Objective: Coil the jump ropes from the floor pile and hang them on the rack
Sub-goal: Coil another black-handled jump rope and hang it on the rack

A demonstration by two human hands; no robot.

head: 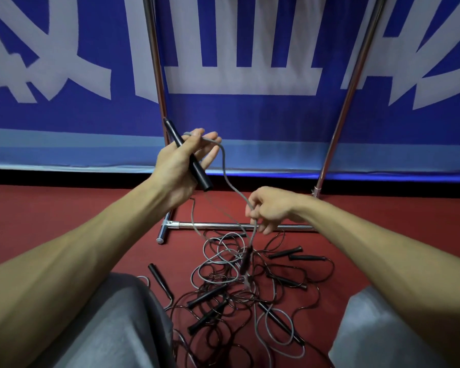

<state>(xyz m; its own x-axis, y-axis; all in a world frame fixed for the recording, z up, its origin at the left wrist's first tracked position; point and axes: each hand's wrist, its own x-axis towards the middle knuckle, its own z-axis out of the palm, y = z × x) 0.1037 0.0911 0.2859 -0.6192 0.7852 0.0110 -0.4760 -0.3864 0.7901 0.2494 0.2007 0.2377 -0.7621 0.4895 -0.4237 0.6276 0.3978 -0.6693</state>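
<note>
My left hand (182, 166) is raised and holds a black jump rope handle (197, 171) across the palm, with the grey cord (225, 166) looped over its fingers. The cord runs down to my right hand (270, 208), which pinches it lower down. Below that hand the rope's other black handle (246, 258) dangles just above the pile. The pile of jump ropes (239, 290), grey and dark cords with several black handles, lies tangled on the red floor between my knees. The chrome rack (239, 225) stands behind it, its two uprights rising out of view.
A blue banner with white lettering (239, 75) hangs behind the rack. The rack's left foot (164, 231) juts toward me. My knees in grey trousers (112, 328) flank the pile. One loose black handle (160, 281) lies beside my left knee.
</note>
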